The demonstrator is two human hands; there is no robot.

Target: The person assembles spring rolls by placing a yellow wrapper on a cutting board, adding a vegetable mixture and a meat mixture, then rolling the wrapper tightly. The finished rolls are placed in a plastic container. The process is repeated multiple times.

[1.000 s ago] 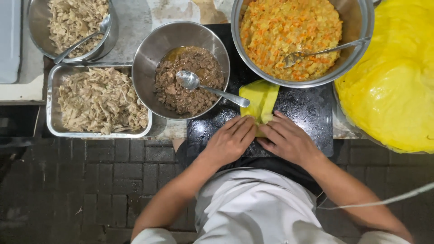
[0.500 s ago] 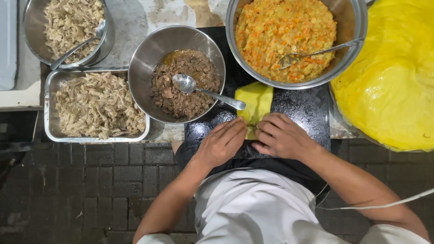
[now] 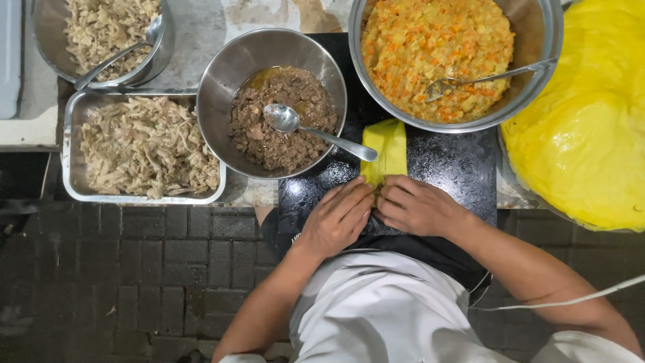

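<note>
Both of my hands meet at the near end of the yellow wrapper: my left hand and my right hand each pinch its near edge with bent fingers, fingertips almost touching one another. Largest in view, the yellow dough mass fills the right side, well apart from my hands. Next, the steel bowl of orange-yellow filling stands at the far edge of the black board, a spoon resting in it. To the left, a rectangular tray holds pale shredded filling, and beyond it a round bowl holds more of the same with a spoon. Between tray and board, a steel bowl contains brown minced filling; its spoon points its handle toward the wrapper. Smallest, the wrapper lies folded on the board, just in front of the orange-filling bowl, its near end under my fingertips.
</note>
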